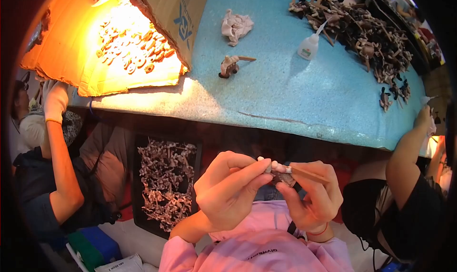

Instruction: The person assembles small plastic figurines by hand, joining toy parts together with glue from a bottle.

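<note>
Close to my chest, both hands meet around a small brown and pale figurine (284, 178). My right hand (315, 192) grips it between thumb and fingers, and a flat brown stick (309, 174) juts from it across those fingers. From the other side, my left hand (228, 190) pinches thumb and forefinger together at the figurine's pale end; the small bit between these fingertips is too small to name. A similar figurine (229, 66) with a stick lies on the blue table ahead. Beyond it to the right stands a white squeeze bottle (309, 45) with a thin nozzle.
A blue-covered table (266, 91) spans ahead, with a crumpled cloth (236, 26) and a figurine heap (366, 38). Small parts lie in a brightly lit cardboard box (162, 79). A black tray (194, 176) of pieces sits left. Co-workers' arms (62, 172) flank me.
</note>
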`<state>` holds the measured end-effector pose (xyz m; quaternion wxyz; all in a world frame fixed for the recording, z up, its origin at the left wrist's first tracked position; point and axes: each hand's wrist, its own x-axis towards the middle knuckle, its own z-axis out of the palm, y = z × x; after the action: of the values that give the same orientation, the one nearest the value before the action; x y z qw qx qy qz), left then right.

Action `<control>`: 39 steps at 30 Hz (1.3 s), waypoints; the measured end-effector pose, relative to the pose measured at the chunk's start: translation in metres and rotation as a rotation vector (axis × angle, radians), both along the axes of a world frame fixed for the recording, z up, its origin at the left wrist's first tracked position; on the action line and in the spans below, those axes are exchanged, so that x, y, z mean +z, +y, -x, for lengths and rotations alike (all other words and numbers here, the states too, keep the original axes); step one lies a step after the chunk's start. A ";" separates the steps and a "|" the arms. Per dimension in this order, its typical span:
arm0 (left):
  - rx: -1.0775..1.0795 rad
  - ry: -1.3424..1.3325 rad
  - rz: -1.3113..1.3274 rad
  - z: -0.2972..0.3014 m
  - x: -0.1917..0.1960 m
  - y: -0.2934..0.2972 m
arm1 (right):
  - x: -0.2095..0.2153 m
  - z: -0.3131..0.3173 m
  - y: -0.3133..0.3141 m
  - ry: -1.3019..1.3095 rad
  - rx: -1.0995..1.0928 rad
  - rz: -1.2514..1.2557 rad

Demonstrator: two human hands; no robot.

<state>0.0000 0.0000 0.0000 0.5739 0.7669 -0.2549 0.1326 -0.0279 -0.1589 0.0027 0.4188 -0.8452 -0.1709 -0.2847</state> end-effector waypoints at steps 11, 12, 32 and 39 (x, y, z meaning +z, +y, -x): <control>0.041 0.088 0.067 0.012 -0.006 -0.006 | 0.000 -0.003 0.011 0.012 -0.096 -0.096; 0.036 0.093 0.065 0.012 -0.006 -0.007 | -0.001 -0.003 0.011 0.017 -0.101 -0.098; 0.026 0.309 0.144 -0.008 -0.010 -0.008 | -0.008 -0.015 0.002 0.129 -0.050 -0.158; 0.013 0.250 0.070 -0.007 -0.011 -0.006 | -0.008 -0.010 0.002 0.085 -0.067 -0.088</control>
<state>0.0075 -0.0057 -0.0109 0.6266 0.7586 -0.1719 0.0484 -0.0180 -0.1572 -0.0052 0.4526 -0.8425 -0.1120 -0.2698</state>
